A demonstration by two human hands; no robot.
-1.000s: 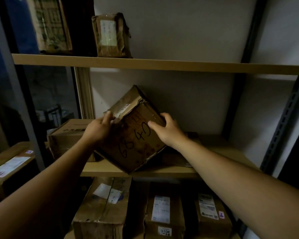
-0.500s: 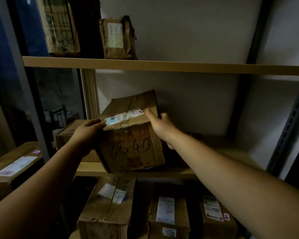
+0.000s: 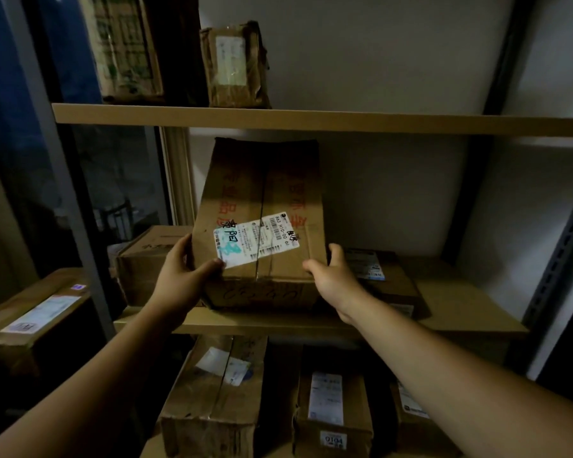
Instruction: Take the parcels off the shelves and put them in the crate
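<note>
A brown cardboard parcel (image 3: pixel 262 193) with a white shipping label and handwritten numbers on its front edge sits at the middle shelf (image 3: pixel 460 312), its top face tipped toward me. My left hand (image 3: pixel 182 276) grips its left near corner, thumb on the label. My right hand (image 3: pixel 331 276) holds the right near corner. Other parcels lie on the same shelf: one to the left (image 3: pixel 146 256) and a flat one to the right (image 3: pixel 377 279). No crate is in view.
The upper shelf (image 3: pixel 344 122) carries a small taped parcel (image 3: pixel 234 64) and a tall printed box (image 3: pixel 126 47). Several labelled boxes stand below, such as one (image 3: pixel 219 391) and another (image 3: pixel 331 408). A carton (image 3: pixel 33 319) sits at the left. Dark metal uprights (image 3: pixel 563 252) frame the rack.
The parcel has been turned from tilted on a corner to level, then tipped so its labelled top faces me. Both hands shifted down to its near corners.
</note>
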